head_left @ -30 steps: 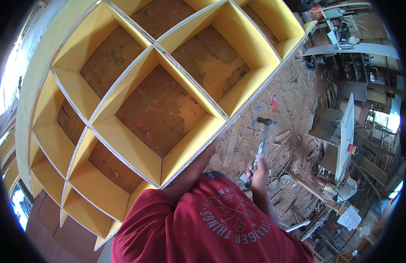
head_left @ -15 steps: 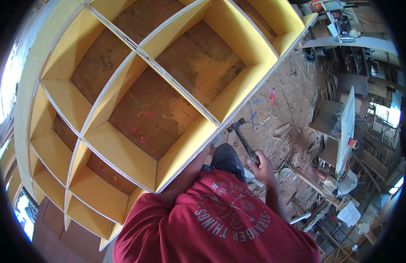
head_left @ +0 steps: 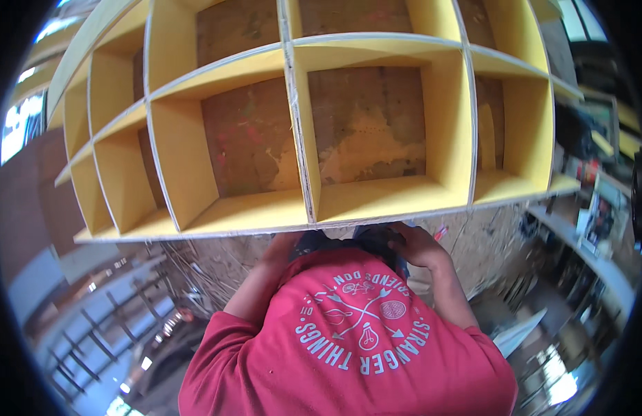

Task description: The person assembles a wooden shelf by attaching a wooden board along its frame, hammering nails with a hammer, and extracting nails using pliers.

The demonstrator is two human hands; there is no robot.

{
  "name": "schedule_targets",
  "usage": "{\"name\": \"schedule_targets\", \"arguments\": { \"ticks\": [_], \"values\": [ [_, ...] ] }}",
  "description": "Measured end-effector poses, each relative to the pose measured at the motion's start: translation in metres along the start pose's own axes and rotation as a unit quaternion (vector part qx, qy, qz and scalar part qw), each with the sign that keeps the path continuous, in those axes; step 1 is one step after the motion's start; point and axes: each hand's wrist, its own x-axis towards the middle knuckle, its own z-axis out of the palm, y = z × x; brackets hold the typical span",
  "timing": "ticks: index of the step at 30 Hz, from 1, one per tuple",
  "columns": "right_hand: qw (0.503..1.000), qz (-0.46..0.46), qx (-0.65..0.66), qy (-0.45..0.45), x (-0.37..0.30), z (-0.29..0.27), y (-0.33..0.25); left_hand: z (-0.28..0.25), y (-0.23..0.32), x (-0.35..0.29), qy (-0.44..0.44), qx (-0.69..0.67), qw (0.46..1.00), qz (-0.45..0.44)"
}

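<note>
Red shirt [head_left: 355, 347]: ours, with a pale round print, filling the lower middle of the view; both forearms run up from it toward the shelf edge.
Right hand [head_left: 418, 246]: curled over a dark object [head_left: 366, 243] just under the shelf unit's front edge; we cannot tell whether it grips it or only rests on it, since the fingers are tucked out of sight.
Left hand [head_left: 283, 243]: up against the underside of the same edge, beside the dark object; its fingers are hidden, so we cannot tell how far it is closed.
Dark object: it may be a cap or a bundle of cloth, the view is too cramped to say.
Change: half a second ago the right hand held a hammer out over the floor, its head raised; now we see no hammer, and both hands have come in close under the shelf edge. The view has also swung, so the shelf unit stands square before us instead of slanting.
What it means: we judge the striking has paused and the work has moved to something held at the front edge.
Shelf unit [head_left: 300, 139]: yellow-painted square compartments with bare brown backing, front edges pale.
Floor [head_left: 473, 243]: rough board strewn with offcuts and scraps, past the right hand.
Far right: benches [head_left: 598, 263] crowded with blurred clutter.
</note>
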Motion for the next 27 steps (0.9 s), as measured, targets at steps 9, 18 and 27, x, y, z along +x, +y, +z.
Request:
{"name": "schedule_targets", "arguments": {
  "ticks": [9, 18, 27],
  "values": [
    [0.943, -0.274, -0.182, 0.048, 0.032, -0.039, 0.034, 0.025, 0.015, -0.003, 0.144, 0.058, 0.987, 0.049],
    [0.975, -0.126, -0.169, -0.064, 0.015, -0.044, -0.007, 0.025, 0.052, 0.004, 0.148, 0.094, 0.984, 0.038],
    [0.974, -0.128, -0.18, -0.06, 0.015, -0.026, -0.021, 0.021, 0.074, -0.002, 0.148, 0.002, 0.989, 0.02]
  ]
}}
